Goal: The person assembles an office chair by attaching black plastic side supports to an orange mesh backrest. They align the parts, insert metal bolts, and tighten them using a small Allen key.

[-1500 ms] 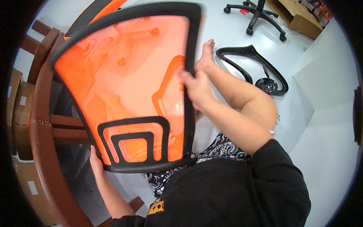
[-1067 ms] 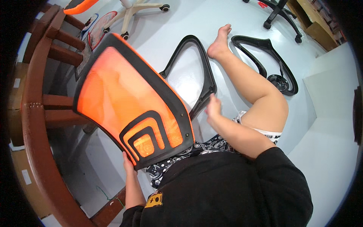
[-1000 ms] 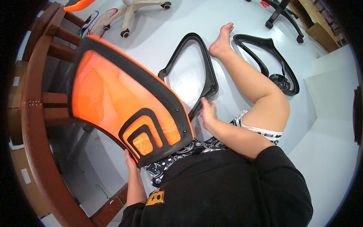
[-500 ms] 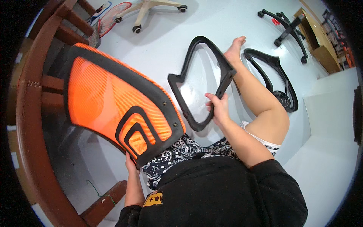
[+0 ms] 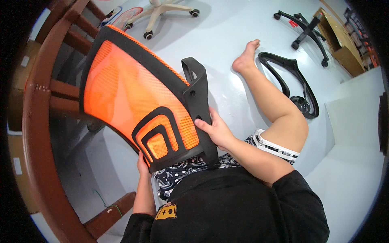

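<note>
An orange mesh chair back (image 5: 129,97) with a black rim is tilted over my lap. My left hand (image 5: 142,162) grips its lower black edge from below, mostly hidden behind it. A black plastic frame piece (image 5: 198,97) stands upright against the right side of the mesh back. My right hand (image 5: 214,129) is closed on the lower part of that black piece. I sit on the white floor with one bare leg (image 5: 271,101) stretched out.
A brown wooden frame (image 5: 36,133) curves along the left. A white star-shaped chair base (image 5: 166,10) lies at the top, a black one (image 5: 306,28) at top right. Another black curved frame (image 5: 296,81) lies by my foot. A wooden box (image 5: 340,44) stands at far right.
My right hand has lifted the black frame piece off the floor and brought it up against the right edge of the orange mesh back. The mesh back has shifted a little.
</note>
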{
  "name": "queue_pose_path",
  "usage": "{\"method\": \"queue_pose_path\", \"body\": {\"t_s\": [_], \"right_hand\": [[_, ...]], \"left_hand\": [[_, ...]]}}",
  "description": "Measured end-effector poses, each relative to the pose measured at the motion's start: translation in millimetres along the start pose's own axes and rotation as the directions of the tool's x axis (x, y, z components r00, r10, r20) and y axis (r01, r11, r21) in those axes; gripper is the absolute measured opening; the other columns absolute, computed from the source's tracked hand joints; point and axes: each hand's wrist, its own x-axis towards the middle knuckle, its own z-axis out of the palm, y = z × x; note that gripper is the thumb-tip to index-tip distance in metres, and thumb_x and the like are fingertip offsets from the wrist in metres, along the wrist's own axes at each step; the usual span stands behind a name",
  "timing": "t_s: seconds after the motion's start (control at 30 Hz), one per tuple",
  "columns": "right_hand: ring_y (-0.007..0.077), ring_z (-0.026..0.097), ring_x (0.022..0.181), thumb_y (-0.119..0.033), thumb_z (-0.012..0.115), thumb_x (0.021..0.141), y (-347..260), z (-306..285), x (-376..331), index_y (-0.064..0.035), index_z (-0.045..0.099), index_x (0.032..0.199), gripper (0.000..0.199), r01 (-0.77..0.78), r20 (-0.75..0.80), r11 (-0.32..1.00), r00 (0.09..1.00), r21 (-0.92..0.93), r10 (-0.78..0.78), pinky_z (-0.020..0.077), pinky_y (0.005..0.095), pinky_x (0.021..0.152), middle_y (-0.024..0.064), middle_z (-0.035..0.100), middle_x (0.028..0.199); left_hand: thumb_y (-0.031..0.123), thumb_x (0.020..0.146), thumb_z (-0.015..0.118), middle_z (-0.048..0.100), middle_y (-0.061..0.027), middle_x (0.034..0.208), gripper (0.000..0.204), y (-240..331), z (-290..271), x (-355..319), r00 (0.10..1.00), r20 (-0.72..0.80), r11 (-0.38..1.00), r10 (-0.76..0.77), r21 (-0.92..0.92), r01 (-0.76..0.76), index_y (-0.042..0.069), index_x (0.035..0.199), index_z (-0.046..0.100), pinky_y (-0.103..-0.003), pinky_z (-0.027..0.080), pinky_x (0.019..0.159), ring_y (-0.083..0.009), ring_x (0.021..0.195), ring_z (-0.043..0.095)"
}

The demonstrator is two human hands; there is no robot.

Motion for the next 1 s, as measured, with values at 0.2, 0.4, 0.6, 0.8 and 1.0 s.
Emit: {"method": "queue_pose_path", "body": {"t_s": [0.2, 0.4, 0.6, 0.8, 1.0], "right_hand": [[0.0308, 0.055, 0.117, -0.026, 0.074, 0.085, 1.2, 9.7, 0.3, 0.0077, 0.041, 0.129, 0.065, 0.059, -0.176, 0.970, 0.979, -0.234, -0.102, 0.0431, 0.0401, 0.101, 0.0252, 0.056, 0.126], [0.0373, 0.055, 0.119, -0.028, 0.074, 0.085, -14.3, -0.5, -1.1, 0.0060, 0.036, 0.131, 0.068, 0.178, -0.173, 0.957, 0.960, -0.229, -0.220, 0.0429, 0.0413, 0.101, 0.0297, 0.055, 0.126], [0.0352, 0.061, 0.110, -0.024, 0.074, 0.085, -37.9, 4.5, -15.2, 0.0054, 0.036, 0.131, 0.067, 0.039, -0.145, 0.944, 0.985, -0.326, -0.091, 0.0466, 0.0390, 0.094, 0.0279, 0.061, 0.115], [0.0355, 0.062, 0.101, -0.025, 0.073, 0.086, 6.8, -9.5, -34.4, 0.0064, 0.038, 0.125, 0.061, -0.009, -0.142, 0.929, 0.989, -0.370, -0.047, 0.0472, 0.0410, 0.086, 0.0271, 0.061, 0.108], [0.0357, 0.059, 0.110, -0.031, 0.068, 0.089, 21.2, -24.5, -39.9, 0.0089, 0.037, 0.127, 0.064, 0.006, -0.129, 0.967, 0.991, -0.253, -0.040, 0.0459, 0.0419, 0.092, 0.0301, 0.058, 0.117]], "left_hand": [[0.048, 0.102, 0.044, 0.061, -0.0062, 0.127, 0.049, 41.5, -0.3, 23.7, 0.988, 0.143, 0.995, -0.052, 0.086, 0.040, 0.009, 0.129, 0.055, -0.039, 0.047, 0.098, -0.0224, 0.114, 0.059], [0.051, 0.100, 0.041, 0.056, -0.0126, 0.135, 0.058, 56.5, -4.2, 49.8, 0.947, 0.273, 0.920, -0.167, 0.390, 0.050, 0.009, 0.139, 0.048, -0.043, 0.052, 0.093, -0.0310, 0.117, 0.059], [0.039, 0.100, 0.051, 0.051, -0.0230, 0.136, 0.057, 120.2, 92.9, -21.9, 0.728, 0.366, -0.269, 0.579, 0.929, -0.253, -0.004, 0.137, 0.046, -0.049, 0.040, 0.105, -0.0373, 0.127, 0.049], [0.019, 0.100, 0.051, 0.057, -0.0163, 0.130, 0.039, 148.4, 238.7, -108.1, 0.298, 0.858, -0.094, 0.418, 0.367, -0.926, -0.003, 0.133, 0.052, -0.037, 0.039, 0.102, -0.0270, 0.123, 0.052], [0.037, 0.099, 0.050, 0.023, -0.0224, 0.154, 0.063, 34.7, 269.6, -146.3, 0.300, 0.871, -0.103, 0.388, 0.365, -0.925, 0.003, 0.150, 0.031, -0.047, 0.023, 0.115, -0.0376, 0.142, 0.026]]}}
